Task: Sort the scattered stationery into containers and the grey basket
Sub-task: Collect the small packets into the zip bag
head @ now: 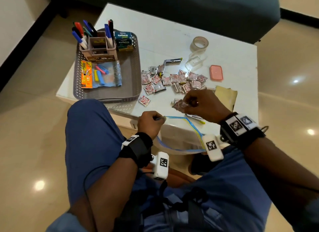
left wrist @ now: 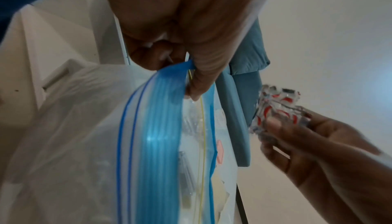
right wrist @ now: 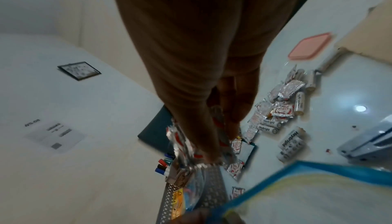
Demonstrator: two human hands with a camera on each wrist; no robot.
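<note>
My left hand (head: 151, 122) pinches the blue zip rim of a clear zip bag (head: 183, 133) that hangs open off the table's near edge; the left wrist view shows the zip bag (left wrist: 161, 127) rim between thumb and fingers. My right hand (head: 200, 102) holds a bunch of silver-and-red sachets (head: 179, 104) just above the table, beyond the bag's mouth; the sachets (left wrist: 275, 108) (right wrist: 191, 154) also show in both wrist views. Several more sachets (head: 172, 79) lie scattered mid-table. The grey basket (head: 133, 86) sits at the left.
In the basket stand a pen holder (head: 98, 46) with markers, green boxes (head: 124, 40) and a clip pack (head: 101, 75). On the table lie a tape roll (head: 200, 43), a clear tub (head: 196, 60), a pink lid (head: 216, 72), a stapler (head: 170, 62), a tan cloth (head: 226, 95) and white batteries (right wrist: 290, 145).
</note>
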